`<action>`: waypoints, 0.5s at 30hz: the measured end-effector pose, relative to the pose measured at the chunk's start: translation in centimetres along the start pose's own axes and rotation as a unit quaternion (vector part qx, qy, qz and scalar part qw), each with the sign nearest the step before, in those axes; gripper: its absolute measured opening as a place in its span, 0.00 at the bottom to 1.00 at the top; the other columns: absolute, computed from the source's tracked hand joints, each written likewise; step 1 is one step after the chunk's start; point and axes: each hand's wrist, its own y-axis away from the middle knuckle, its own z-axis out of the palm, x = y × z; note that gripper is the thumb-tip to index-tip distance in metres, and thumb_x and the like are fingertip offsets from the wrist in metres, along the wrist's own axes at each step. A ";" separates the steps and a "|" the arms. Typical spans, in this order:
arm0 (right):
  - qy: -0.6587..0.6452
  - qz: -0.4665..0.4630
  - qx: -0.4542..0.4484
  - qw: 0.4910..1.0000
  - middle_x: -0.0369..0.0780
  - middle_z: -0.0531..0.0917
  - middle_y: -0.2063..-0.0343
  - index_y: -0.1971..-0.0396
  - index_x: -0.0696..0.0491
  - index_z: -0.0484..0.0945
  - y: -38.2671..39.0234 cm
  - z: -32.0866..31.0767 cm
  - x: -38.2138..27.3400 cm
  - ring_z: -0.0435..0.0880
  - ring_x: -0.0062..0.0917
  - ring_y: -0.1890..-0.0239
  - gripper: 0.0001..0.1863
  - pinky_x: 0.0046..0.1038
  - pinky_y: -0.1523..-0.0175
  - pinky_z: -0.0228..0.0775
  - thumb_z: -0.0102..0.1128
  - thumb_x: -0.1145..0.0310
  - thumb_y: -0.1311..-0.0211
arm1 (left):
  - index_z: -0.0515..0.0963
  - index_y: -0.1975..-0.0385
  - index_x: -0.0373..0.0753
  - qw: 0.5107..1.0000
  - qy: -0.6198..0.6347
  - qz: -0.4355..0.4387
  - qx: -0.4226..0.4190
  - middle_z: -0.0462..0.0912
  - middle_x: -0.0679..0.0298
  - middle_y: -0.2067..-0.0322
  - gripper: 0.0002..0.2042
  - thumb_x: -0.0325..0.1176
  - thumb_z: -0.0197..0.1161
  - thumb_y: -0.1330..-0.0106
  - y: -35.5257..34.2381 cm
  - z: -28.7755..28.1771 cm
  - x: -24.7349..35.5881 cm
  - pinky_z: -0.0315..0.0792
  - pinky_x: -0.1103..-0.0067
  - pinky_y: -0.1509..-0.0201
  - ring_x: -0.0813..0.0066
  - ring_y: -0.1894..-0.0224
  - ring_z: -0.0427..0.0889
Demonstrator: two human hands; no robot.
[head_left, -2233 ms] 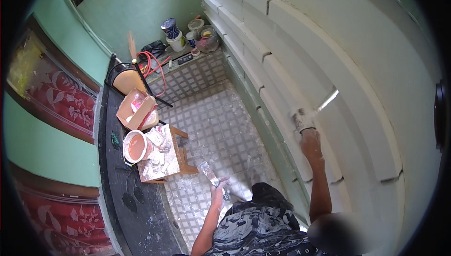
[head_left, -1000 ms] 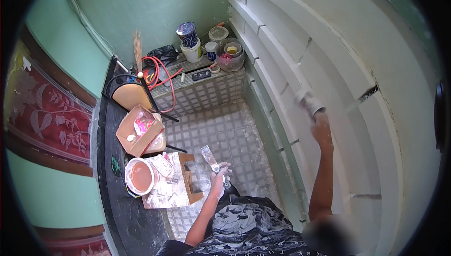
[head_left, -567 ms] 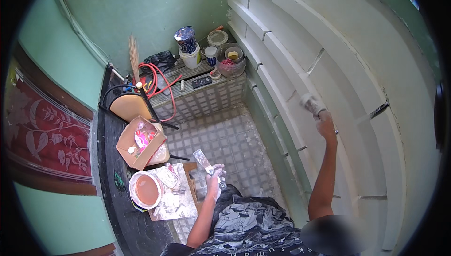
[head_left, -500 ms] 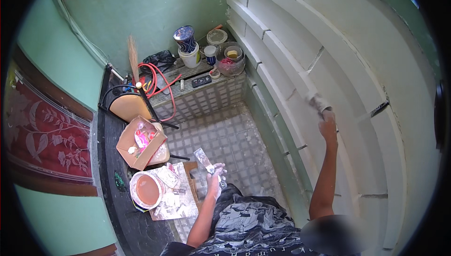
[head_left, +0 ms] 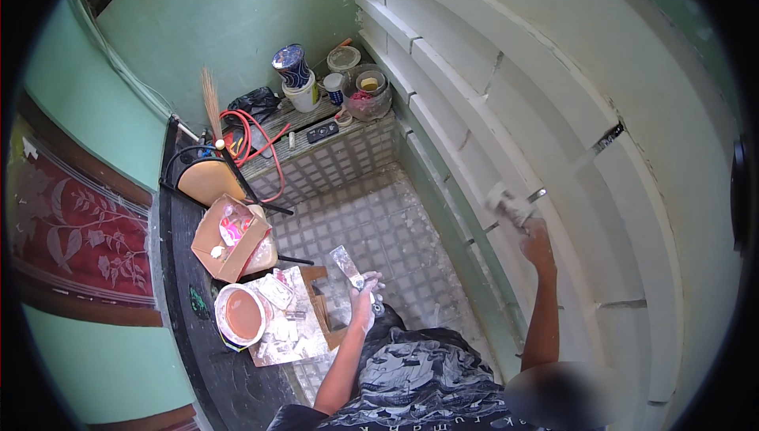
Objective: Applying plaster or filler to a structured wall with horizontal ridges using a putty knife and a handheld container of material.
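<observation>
My left hand (head_left: 363, 304), dusted white, is closed around a putty knife (head_left: 346, 265) with its metal blade pointing up and away. My right hand (head_left: 538, 243) reaches out to the white slatted panel (head_left: 514, 146) on the right. Its fingers are closed on a pale, whitish pad-like thing (head_left: 506, 203), blurred by motion, held against or close to a slat. I cannot make out its exact kind. Dark gaps show at some slat joints (head_left: 609, 138).
To the left, a bucket of reddish-brown liquid (head_left: 243, 314) stands beside a white-smeared board (head_left: 312, 328). Beyond it, a cardboard box (head_left: 229, 241) rests on a chair (head_left: 209, 182). At the back, a ledge (head_left: 316, 150) bears paint pails (head_left: 302, 96), a red hose (head_left: 277, 162) and a broom (head_left: 210, 107).
My right hand has moved the pale pad down and left along the panel. My left hand keeps the putty knife in nearly the same place. The whole view has shifted slightly.
</observation>
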 end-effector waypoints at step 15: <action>-0.021 0.009 0.000 1.000 0.48 0.78 0.68 0.69 0.59 0.75 10.0 -11.2 2.4 0.75 0.44 0.59 0.09 0.41 0.50 0.64 0.57 0.78 0.53 | 0.75 0.59 0.37 0.999 0.014 0.012 0.040 0.80 0.63 0.61 0.09 0.26 0.56 0.39 12.4 5.2 -11.8 0.69 0.84 0.73 0.78 0.67 0.78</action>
